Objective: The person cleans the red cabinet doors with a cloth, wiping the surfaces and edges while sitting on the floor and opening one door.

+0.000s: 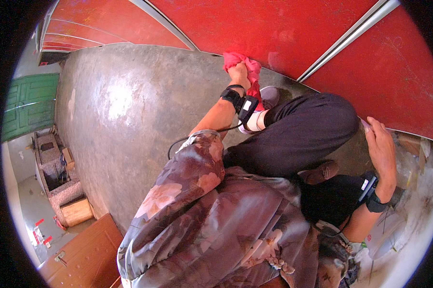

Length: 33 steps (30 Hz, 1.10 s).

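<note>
My left hand point(239, 75) is closed on a bunched pink-red cloth point(253, 69) at the foot of a red panel point(245, 28). Part of the cloth hangs down beside my wrist, near my shoe point(270, 96). My right hand point(383, 149) is beside my bent knee point(342, 111), its fingertips close to the lower edge of another red panel point(389, 82). Its palm is turned away, so I cannot tell whether it grips anything. Black straps with small devices circle both my wrists.
Metal strips point(346, 39) divide the red panels. I am low over a grey concrete floor point(148, 82). A green door point(33, 104), a stone-faced stove point(54, 162), a wooden box point(76, 212) and a brown door point(87, 255) stand left. A whitish plastic bag point(385, 234) lies right.
</note>
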Each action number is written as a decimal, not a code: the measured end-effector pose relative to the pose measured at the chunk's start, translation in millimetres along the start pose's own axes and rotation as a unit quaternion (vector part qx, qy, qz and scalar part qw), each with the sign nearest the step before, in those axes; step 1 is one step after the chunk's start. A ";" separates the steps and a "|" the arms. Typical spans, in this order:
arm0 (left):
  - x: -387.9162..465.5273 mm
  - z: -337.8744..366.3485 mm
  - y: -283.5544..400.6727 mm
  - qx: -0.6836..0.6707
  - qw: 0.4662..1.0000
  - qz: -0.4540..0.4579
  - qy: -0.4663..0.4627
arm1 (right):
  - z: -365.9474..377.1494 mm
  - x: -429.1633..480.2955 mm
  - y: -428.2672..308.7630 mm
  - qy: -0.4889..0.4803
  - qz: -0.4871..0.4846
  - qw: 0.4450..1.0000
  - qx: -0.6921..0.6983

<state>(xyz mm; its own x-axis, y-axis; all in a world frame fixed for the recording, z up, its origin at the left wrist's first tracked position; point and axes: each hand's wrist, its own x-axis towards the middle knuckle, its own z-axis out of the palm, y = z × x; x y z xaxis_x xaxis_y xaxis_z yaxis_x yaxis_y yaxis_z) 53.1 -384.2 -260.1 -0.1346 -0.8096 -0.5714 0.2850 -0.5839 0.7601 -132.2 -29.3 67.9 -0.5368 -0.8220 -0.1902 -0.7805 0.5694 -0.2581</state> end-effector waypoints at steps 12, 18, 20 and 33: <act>-46.1 4.0 -5.2 -0.054 0.971 -0.165 -0.165 | -1.9 -1.2 -4.0 -0.006 0.001 1.000 0.011; 65.0 -52.1 78.6 -0.168 0.982 -0.074 -0.053 | -2.7 -1.9 -7.3 -0.013 0.034 0.999 0.021; 87.4 -65.1 102.9 -0.191 0.981 -0.036 -0.001 | -0.2 -4.5 -2.6 0.000 0.004 1.000 0.024; -67.1 45.6 -18.9 0.037 0.981 -0.169 -0.087 | 8.6 -3.7 13.3 0.018 -0.016 1.000 -0.014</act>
<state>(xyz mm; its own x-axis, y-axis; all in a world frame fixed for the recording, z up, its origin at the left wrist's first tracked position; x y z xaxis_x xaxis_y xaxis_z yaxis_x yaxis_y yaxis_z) 13.4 -321.5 -222.0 -0.3706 -0.5636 -0.7383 0.1279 -0.8183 0.5604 -137.8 -18.5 57.0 -0.5223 -0.8400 -0.1473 -0.8059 0.5426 -0.2367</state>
